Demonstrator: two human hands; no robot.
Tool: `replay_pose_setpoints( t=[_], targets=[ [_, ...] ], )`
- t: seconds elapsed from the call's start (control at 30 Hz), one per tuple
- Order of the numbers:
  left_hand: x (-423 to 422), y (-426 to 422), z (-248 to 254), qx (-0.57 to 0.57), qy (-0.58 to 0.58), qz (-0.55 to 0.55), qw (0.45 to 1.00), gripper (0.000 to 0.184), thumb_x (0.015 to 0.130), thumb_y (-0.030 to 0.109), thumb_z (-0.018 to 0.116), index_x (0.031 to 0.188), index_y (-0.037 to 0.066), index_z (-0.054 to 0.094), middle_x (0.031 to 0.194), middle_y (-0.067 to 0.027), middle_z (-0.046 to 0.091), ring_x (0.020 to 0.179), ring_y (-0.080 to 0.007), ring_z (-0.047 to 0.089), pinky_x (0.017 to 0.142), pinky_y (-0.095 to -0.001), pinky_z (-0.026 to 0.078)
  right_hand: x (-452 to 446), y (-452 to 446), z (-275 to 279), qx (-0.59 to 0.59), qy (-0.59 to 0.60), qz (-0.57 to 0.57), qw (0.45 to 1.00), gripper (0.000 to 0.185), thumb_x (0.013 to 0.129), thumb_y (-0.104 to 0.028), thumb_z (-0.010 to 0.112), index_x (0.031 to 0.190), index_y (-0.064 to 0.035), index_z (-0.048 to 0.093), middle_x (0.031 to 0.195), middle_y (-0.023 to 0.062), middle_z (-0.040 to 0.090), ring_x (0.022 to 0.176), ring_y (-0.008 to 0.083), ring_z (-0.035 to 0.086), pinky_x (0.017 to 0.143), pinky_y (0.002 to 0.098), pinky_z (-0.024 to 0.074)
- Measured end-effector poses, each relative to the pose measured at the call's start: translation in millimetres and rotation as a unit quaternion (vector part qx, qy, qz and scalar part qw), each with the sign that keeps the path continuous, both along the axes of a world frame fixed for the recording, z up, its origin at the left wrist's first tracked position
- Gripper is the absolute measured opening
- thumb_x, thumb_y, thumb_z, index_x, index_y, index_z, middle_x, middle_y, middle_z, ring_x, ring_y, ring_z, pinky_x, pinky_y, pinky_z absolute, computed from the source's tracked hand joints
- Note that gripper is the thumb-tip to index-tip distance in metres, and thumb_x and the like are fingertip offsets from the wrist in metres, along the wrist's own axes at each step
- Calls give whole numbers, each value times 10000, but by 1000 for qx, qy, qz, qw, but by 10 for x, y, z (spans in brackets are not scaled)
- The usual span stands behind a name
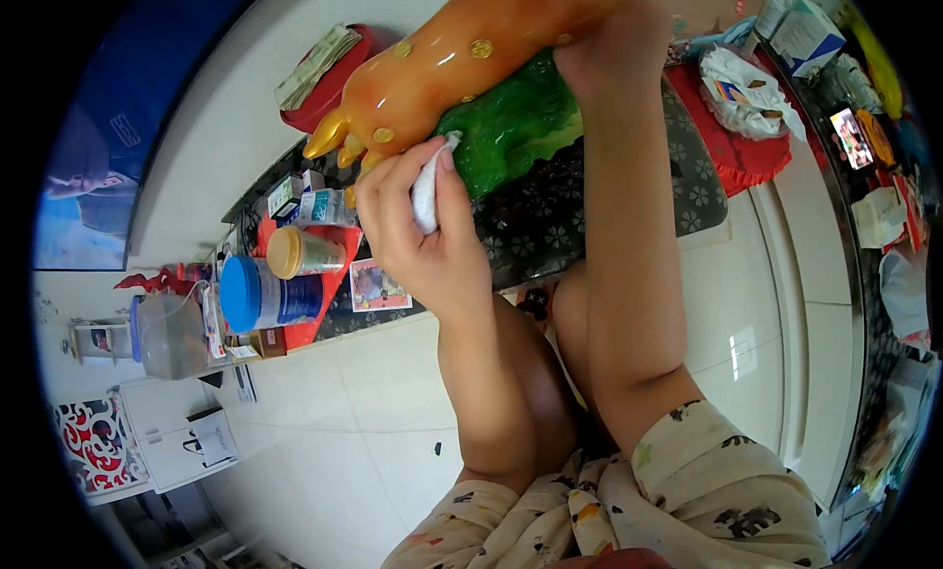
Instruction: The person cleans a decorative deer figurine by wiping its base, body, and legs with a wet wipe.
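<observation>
A glossy orange animal figurine (432, 73) with gold coin shapes and gold feet leans across the top of the view. Its green, rock-like base (516, 127) joins a dark, bumpy lower part (530, 200). My left hand (417, 200) is closed around a crumpled white cloth (424, 198), with the cloth's tip against the edge of the green base. Up at the figurine's other end, my right hand (619, 43) grips the body; most of its fingers are out of sight.
The figurine is over a dark flower-patterned table (697, 176). Left of it stand a blue-lidded tub (270, 294), a tan-lidded jar (305, 253) and small boxes (285, 198). Banknotes (319, 68) lie on a red dish (344, 92) behind. A lit phone (851, 139) is on the right-hand counter.
</observation>
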State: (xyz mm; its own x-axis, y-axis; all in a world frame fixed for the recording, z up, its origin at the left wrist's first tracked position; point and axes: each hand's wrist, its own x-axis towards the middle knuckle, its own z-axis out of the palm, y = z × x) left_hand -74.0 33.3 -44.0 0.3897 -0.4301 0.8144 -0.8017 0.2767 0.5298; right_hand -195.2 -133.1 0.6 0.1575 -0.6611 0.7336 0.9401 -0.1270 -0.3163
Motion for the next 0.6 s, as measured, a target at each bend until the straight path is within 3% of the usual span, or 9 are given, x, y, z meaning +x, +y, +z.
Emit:
replay_pose_setpoints(
  t=[0.13, 0.27, 0.37, 0.47, 0.5, 0.6],
  targets=[
    [70, 9, -24, 21, 13, 5, 1000, 84, 945, 39, 715, 1018, 0, 730, 1039, -95, 684, 994, -214, 628, 926, -319, 481, 222, 170, 45, 77, 65, -80, 992, 207, 998, -231, 650, 1103, -53, 657, 1043, 65, 640, 992, 116, 618, 888, 290, 494],
    [122, -2, -37, 24, 39, 3, 999, 86, 957, 47, 709, 1027, 0, 728, 1042, -94, 684, 994, -201, 625, 926, -311, 481, 360, 323, 56, 57, 93, -301, 948, 235, 1017, -239, 592, 1068, -15, 644, 1079, 54, 611, 1034, 145, 582, 955, 303, 458],
    [127, 3, -40, 24, 47, -6, 999, 96, 937, 30, 719, 1029, 6, 731, 1036, -100, 671, 984, -213, 624, 911, -319, 487, 466, 98, -71, 93, 12, -196, 976, 261, 1028, -239, 546, 1045, 3, 642, 1112, 91, 630, 1045, 184, 592, 968, 309, 458],
    [64, 52, -5, 32, 57, -23, 998, 128, 896, -3, 742, 1022, 16, 736, 1019, -116, 651, 976, -244, 622, 884, -338, 495, 444, 7, -126, 60, -58, -204, 975, 276, 1030, -250, 525, 1032, 0, 640, 1086, 104, 639, 1047, 192, 595, 968, 314, 462],
    [49, 80, 10, 40, 56, -30, 997, 131, 893, -5, 746, 1023, 15, 736, 1021, -116, 654, 980, -243, 623, 885, -338, 495, 395, 70, -65, 94, -44, -234, 967, 289, 1030, -275, 508, 1005, -10, 622, 1016, 87, 629, 991, 178, 599, 925, 299, 471],
    [2, 151, 54, 50, 55, -34, 997, 102, 949, 47, 725, 1033, -11, 730, 1061, -107, 701, 988, -185, 642, 930, -306, 492, 171, 217, 52, 118, -10, -123, 985, 283, 1023, -286, 505, 970, -23, 595, 950, 69, 606, 924, 162, 594, 867, 281, 470]
  ],
)
